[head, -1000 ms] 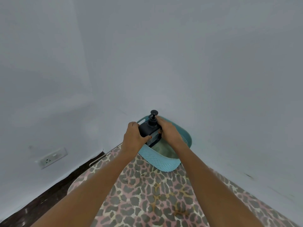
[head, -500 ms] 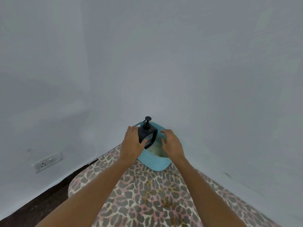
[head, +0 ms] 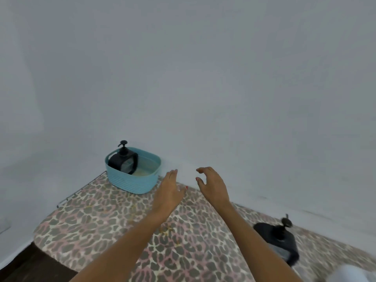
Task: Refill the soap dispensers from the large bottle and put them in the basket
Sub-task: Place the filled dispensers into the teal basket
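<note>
A black pump soap dispenser (head: 123, 161) stands upright in the left end of the light-blue plastic basket (head: 130, 183), at the far end of the leopard-print board. A second black soap dispenser (head: 278, 242) stands on the board near the right, blurred, partly behind my right forearm. My left hand (head: 169, 192) hovers just right of the basket, fingers straight, holding nothing. My right hand (head: 211, 185) is beside it, fingers loosely curved, empty. The large bottle is not clearly visible.
The leopard-print board (head: 114, 226) runs along a white wall; its rounded end drops to dark floor at the lower left. A wire rack edge (head: 81, 191) juts out left of the basket. A pale blurred object (head: 350, 274) sits at the bottom right corner.
Both hands let go of the dispenser, which now stands in the basket, and pulled back to the right. The view swung right, bringing the second dispenser into sight.
</note>
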The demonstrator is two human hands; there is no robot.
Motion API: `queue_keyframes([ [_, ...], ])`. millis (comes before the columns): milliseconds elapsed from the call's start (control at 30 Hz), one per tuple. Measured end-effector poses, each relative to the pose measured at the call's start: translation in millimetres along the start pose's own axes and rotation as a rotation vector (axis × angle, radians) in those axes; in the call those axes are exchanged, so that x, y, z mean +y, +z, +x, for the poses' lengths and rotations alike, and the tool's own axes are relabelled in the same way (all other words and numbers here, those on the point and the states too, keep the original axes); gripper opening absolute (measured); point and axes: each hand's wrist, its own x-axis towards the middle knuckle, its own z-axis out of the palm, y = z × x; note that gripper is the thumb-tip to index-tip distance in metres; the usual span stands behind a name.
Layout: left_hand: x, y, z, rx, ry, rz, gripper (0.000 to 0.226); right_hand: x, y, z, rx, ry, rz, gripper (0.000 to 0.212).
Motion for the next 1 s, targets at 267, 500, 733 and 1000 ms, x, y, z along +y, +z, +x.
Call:
queue_keyframes([
  [267,65,70,-48,-0.159,0.158,-0.079,0.065,59,-85,-79,0.157,0.143,-0.028,0.028],
  [500,100,122,-73,-0.341,0.195,-0.104,0.064,111,-141,-135,0.306,0.270,0.035,0.025],
  [733,110,153,-81,-0.451,0.151,-0.074,0.071,159,-129,-173,0.218,0.461,0.153,0.034],
  [1000,114,163,-74,-0.495,0.216,-0.078,0.050,183,-103,-187,0.030,0.478,0.226,0.055],
])
